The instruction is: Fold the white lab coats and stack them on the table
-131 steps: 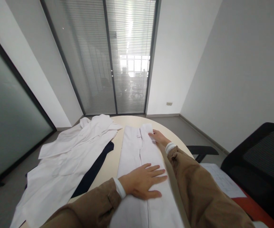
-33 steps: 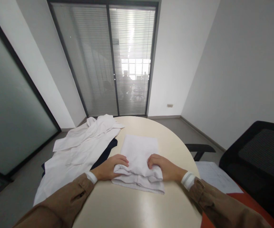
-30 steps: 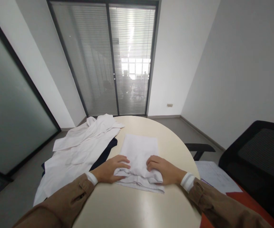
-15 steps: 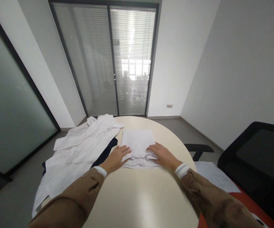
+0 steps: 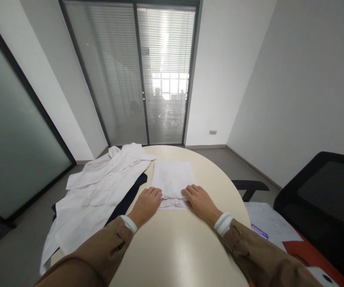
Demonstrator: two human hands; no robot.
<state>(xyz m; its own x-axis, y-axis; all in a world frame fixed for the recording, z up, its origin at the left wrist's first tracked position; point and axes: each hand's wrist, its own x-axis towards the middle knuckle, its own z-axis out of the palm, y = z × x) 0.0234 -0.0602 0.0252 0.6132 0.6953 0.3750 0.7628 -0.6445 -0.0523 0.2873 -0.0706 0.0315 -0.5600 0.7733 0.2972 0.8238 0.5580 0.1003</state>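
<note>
A white shirt, folded into a flat rectangle, lies on the round pale table in front of me. My left hand is at the left side of its near edge, fingers curled over the cloth and thumb out of sight. At the right side of that edge, my right hand grips the cloth in the same way, fingertips on top. Between my hands the near fold bunches a little, and a lower layer shows beneath it.
White garments are spread over the table's left side, with a dark navy cloth under them. To the right stands a black mesh chair. Papers and a phone lie beside the table.
Both hands have drawn slightly closer together, and their fingers have curled from lying flatter to gripping the shirt's near edge. The near folds look neater. The phone has come into view.
</note>
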